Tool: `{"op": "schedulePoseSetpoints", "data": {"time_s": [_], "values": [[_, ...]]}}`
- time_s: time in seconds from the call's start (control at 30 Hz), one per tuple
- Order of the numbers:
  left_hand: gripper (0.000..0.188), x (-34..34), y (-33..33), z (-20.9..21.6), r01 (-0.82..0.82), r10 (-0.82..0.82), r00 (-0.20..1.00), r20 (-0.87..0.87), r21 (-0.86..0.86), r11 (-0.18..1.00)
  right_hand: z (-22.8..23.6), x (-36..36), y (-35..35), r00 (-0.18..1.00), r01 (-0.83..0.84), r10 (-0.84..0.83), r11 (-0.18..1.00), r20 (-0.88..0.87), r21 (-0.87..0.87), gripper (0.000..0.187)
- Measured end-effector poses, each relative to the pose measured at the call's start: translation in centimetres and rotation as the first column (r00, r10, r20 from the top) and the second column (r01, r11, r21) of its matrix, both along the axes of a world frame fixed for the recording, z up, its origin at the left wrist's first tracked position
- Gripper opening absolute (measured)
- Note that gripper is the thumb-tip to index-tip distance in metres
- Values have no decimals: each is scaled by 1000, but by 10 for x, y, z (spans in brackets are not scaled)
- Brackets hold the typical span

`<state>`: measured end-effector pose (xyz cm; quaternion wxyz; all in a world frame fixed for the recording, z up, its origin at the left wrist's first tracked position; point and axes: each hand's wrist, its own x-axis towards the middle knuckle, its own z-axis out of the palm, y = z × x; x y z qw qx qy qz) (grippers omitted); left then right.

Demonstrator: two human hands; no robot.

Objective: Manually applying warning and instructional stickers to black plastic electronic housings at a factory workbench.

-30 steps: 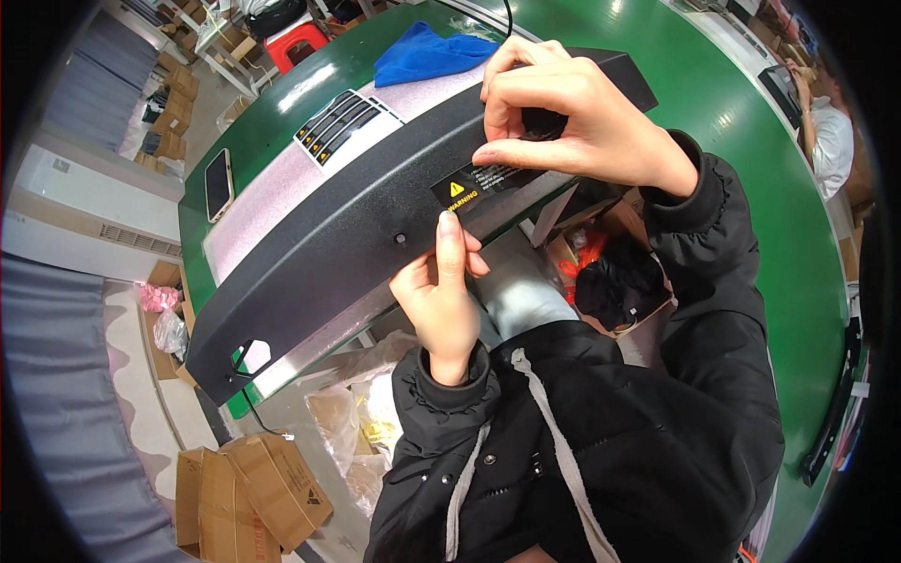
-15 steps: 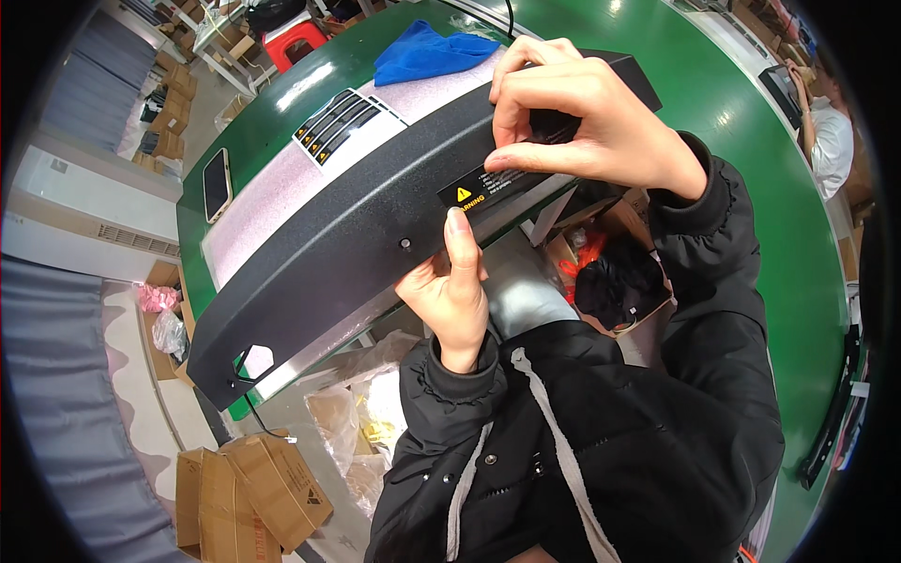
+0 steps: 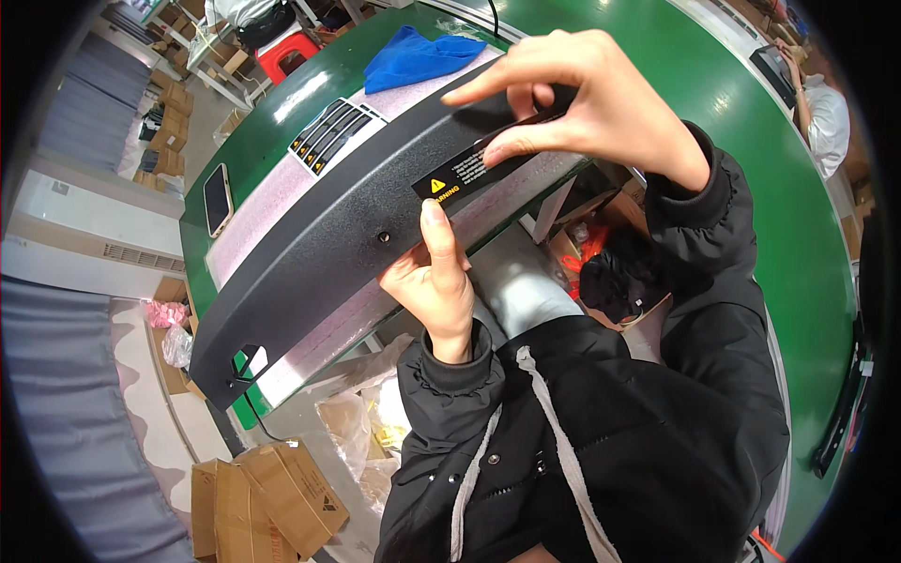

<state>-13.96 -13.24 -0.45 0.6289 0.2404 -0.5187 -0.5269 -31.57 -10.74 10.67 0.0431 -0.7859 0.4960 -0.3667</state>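
A long black curved panel point(image 3: 310, 225) lies slanted across the table's near edge, with a hexagonal cutout and a cable at its lower left end. On its face sits a black warning label point(image 3: 460, 174) with a yellow triangle. My left hand point(image 3: 435, 298) grips the panel's lower edge, its thumb at the label's left end. Over the upper right part is my right hand point(image 3: 601, 108); the thumb touches the label, the index finger stretches out above the panel, and other fingers are curled. That hand hides the label's right end and part of the panel.
A sheet of similar labels point(image 3: 333, 136), a blue cloth point(image 3: 422, 58) and a phone point(image 3: 218, 200) rest on the green table point(image 3: 713, 75) beyond the panel. Cardboard boxes point(image 3: 267, 502) stand on the floor at lower left. Another person point(image 3: 824, 117) works at far right.
My right index finger has lifted away from the thumb and stretched out leftward. The panel, the label and my left hand have shifted slightly left in view.
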Motion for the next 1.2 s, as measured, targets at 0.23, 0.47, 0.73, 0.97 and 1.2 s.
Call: {"op": "schedulePoseSetpoints", "data": {"time_s": [0.23,0.47,0.73,0.97,1.2], "values": [[13,-1,0,-1,10,-10,1000,-12,5,1000,8,-13,-1,995,31,-52,972,85,232,32],[15,-1,1,1,-33,33,999,20,10,999,0,-14,-6,977,-58,40,995,212,82,34],[20,-1,0,1,-28,28,1000,6,11,1000,-1,-15,-7,981,-35,13,993,196,112,36],[19,-1,0,0,-23,23,1000,7,-4,1000,3,-15,-6,996,12,-21,995,89,100,40],[17,0,-1,-2,-26,26,1000,14,3,1000,4,-24,6,894,262,-335,930,-298,-260,49]]}}
